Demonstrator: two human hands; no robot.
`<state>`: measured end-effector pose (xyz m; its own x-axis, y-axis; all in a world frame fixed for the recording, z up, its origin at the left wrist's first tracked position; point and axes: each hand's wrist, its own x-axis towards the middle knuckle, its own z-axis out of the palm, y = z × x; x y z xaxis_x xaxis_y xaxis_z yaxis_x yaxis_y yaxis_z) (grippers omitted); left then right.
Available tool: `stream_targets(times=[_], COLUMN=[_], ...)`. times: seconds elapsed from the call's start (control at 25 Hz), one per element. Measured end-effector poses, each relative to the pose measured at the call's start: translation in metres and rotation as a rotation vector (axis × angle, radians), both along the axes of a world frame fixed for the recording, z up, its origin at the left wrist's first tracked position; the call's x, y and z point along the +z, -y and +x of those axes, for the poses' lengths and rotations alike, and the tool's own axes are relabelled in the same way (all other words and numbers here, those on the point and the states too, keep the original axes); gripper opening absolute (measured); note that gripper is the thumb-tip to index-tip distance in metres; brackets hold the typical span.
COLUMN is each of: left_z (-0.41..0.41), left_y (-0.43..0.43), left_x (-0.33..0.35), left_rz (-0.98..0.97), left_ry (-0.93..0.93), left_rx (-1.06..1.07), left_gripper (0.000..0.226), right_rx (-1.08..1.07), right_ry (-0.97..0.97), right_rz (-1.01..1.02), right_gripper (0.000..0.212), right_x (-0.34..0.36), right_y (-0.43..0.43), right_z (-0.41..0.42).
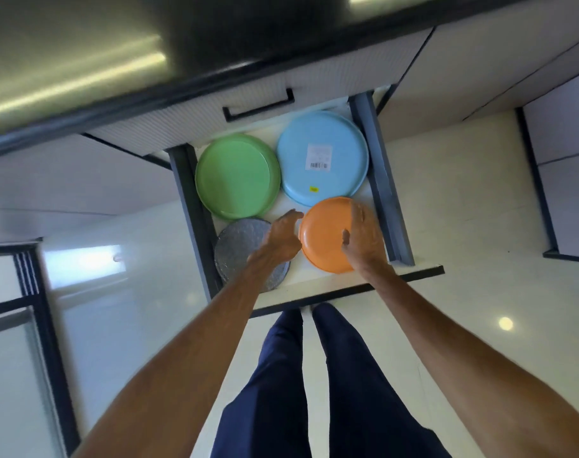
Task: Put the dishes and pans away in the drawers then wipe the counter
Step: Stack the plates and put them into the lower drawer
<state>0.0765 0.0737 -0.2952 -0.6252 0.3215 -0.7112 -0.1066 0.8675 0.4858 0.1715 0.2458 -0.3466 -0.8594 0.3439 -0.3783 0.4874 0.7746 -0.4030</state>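
Observation:
An open drawer (393,206) below the counter holds a green plate (235,176) at back left, a blue plate (321,153) with a barcode label at back right, a grey speckled pan (235,249) at front left and an orange plate (324,236) at front right. My left hand (283,234) is at the orange plate's left edge, fingers fairly straight, above the grey pan. Resting on the plate's right side is my right hand (362,239), fingers extended over the rim. Whether either hand truly grips the plate is unclear.
The dark counter edge (182,90) runs above the drawer. A shut drawer front with a black handle (258,107) sits just over the open one. My legs (314,375) stand at the drawer's front panel (347,289). Pale glossy floor lies on both sides; cabinets stand at right.

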Motion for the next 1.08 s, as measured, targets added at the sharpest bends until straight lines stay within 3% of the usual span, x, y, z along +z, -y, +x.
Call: stream_targets(times=[0.16,0.4,0.68,1.08], left_z=[-0.012,-0.007,-0.012,-0.041], left_y=[0.018,0.074,0.177,0.403], left_x=[0.085,0.216,0.283,0.320], left_rz=[0.036,0.144,0.145,0.201], left_ry=[-0.157,-0.381,-0.594,-0.793], left_rx=[0.009,-0.028,0.104,0.172], left_gripper=[0.063,0.049,0.039,0.026], right_rx=[0.121,0.210,0.262,0.306], right_ry=[-0.247,-0.514,-0.646,-0.792], right_rz=[-0.110,-0.203,-0.221,-0.196], right_gripper=[0.045,0.037,0.037,0.032], right_x=[0.105,0.232,0.292,0.353], right_y=[0.015,0.068,0.158,0.365], right_z=[-0.023,-0.033,-0.052,-0.095])
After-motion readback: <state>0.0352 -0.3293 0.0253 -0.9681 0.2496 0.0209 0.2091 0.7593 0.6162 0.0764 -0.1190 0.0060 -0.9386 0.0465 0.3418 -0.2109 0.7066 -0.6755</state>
